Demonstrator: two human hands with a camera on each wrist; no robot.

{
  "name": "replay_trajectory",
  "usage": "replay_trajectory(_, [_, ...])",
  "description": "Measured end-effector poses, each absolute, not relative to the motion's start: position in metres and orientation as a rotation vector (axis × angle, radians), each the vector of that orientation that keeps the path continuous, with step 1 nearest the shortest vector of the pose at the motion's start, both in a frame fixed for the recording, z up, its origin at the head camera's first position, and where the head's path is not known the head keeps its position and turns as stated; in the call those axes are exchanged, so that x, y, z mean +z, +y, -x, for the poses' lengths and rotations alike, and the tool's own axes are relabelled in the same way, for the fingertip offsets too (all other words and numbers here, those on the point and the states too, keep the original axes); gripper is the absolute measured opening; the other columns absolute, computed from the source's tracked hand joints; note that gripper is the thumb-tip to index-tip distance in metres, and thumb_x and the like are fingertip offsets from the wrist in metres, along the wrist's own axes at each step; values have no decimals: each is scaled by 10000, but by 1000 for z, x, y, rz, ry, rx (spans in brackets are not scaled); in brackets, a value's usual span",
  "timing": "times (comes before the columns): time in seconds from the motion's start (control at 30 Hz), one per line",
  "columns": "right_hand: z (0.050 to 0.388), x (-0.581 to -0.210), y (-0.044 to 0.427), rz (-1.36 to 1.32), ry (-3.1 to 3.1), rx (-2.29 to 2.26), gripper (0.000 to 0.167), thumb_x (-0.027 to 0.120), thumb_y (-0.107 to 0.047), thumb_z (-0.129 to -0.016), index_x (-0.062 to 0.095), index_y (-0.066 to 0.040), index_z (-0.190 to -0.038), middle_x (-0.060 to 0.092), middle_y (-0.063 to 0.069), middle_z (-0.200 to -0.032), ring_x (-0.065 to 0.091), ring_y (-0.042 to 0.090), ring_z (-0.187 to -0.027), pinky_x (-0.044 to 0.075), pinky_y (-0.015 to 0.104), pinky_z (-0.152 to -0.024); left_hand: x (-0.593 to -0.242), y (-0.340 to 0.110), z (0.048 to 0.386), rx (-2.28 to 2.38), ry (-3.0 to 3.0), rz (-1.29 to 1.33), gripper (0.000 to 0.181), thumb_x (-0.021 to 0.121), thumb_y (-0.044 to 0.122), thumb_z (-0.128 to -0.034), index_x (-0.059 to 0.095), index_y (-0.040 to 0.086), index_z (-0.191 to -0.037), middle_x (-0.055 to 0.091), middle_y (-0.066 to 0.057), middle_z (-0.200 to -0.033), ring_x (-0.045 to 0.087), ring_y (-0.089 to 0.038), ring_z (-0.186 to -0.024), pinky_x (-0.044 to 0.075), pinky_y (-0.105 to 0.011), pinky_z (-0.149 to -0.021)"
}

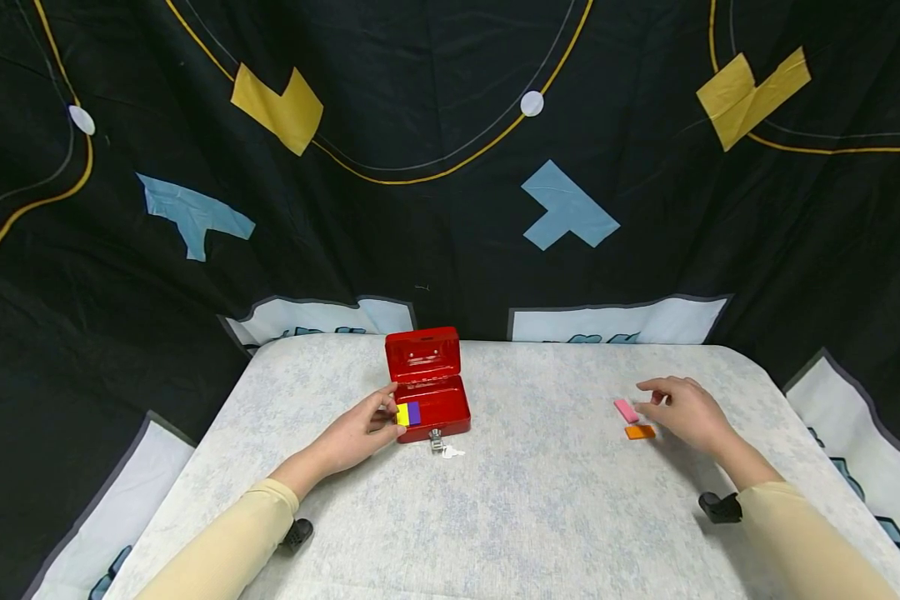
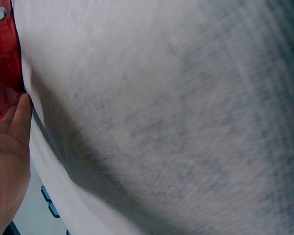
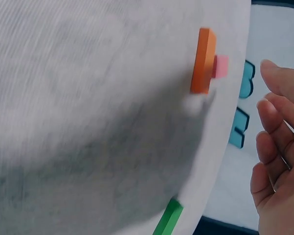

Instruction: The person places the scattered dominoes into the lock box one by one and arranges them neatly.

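Note:
A red metal box (image 1: 447, 403) stands with its lid up, a yellow block (image 1: 402, 415) and a purple block (image 1: 414, 413) inside at its left. My left hand (image 1: 356, 431) is at the box's left side, fingers and thumb on its wall; in the left wrist view the hand (image 2: 10, 161) reaches the red box (image 2: 5, 54). My right hand (image 1: 688, 412) hovers, loosely bent and holding nothing, beside a pink block (image 1: 626, 410) and an orange block (image 1: 640, 432). In the right wrist view a green block (image 3: 168, 218) also lies near the orange block (image 3: 203, 61).
A small padlock (image 1: 437, 440) hangs at the box's front, with keys (image 1: 452, 452) beside it on the pale patterned table (image 1: 525, 508). A black curtain (image 1: 435, 242) with taped shapes hangs behind the table.

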State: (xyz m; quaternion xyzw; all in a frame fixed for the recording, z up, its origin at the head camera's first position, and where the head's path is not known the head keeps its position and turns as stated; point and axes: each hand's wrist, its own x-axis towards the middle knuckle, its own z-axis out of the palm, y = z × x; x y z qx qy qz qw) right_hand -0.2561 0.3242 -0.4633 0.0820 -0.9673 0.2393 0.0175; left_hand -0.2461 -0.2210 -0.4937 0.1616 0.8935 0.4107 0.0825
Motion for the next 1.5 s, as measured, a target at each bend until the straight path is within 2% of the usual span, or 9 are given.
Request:
replay_trajectory(0.43, [250,-469,351,-271,-2992,719,453,750,-301,-941,680,2,-1271,620,26,-907,503,243,-846,390,350,-642,-494,-221,247,1233,2655,-471,350,708,367,-981,533,132,-1173,272,-30,-1669,582,-232,-1280,483,-415,-1071])
replay_trajectory(0.7, [240,-473,369,-186,-3013,688,471,744,-314,-943,675,14,-1274,653,88,-1003,524,274,-901,417,364,-686,-495,-223,248,1220,2656,-464,355,710,380,-977,538,141,-1174,268,7,-1669,583,-204,-1274,481,-399,-1074])
replay_trajectory(0.93, [233,-479,386,-157,-3016,671,475,744,-312,-939,673,29,-1262,646,100,-1004,538,293,-913,423,376,-694,-493,-222,247,1223,2660,-466,351,705,370,-982,541,134,-1183,276,-5,-1667,587,-214,-1270,485,-407,-1069])
replay_trajectory(1.27, [227,-484,406,-62,-3036,696,494,744,-313,-947,651,50,-1269,642,208,-1082,563,375,-970,479,540,-761,-494,-223,246,1220,2664,-489,357,699,380,-985,546,123,-1178,276,-13,-1667,589,-222,-1269,483,-424,-1070])
replay_trajectory(1.5, [224,-487,416,-49,-3033,721,510,761,-311,-933,648,59,-1265,640,215,-1073,563,352,-940,485,465,-719,-493,-222,246,1236,2657,-492,347,702,372,-985,546,122,-1169,271,-27,-1669,592,-234,-1266,485,-432,-1068])
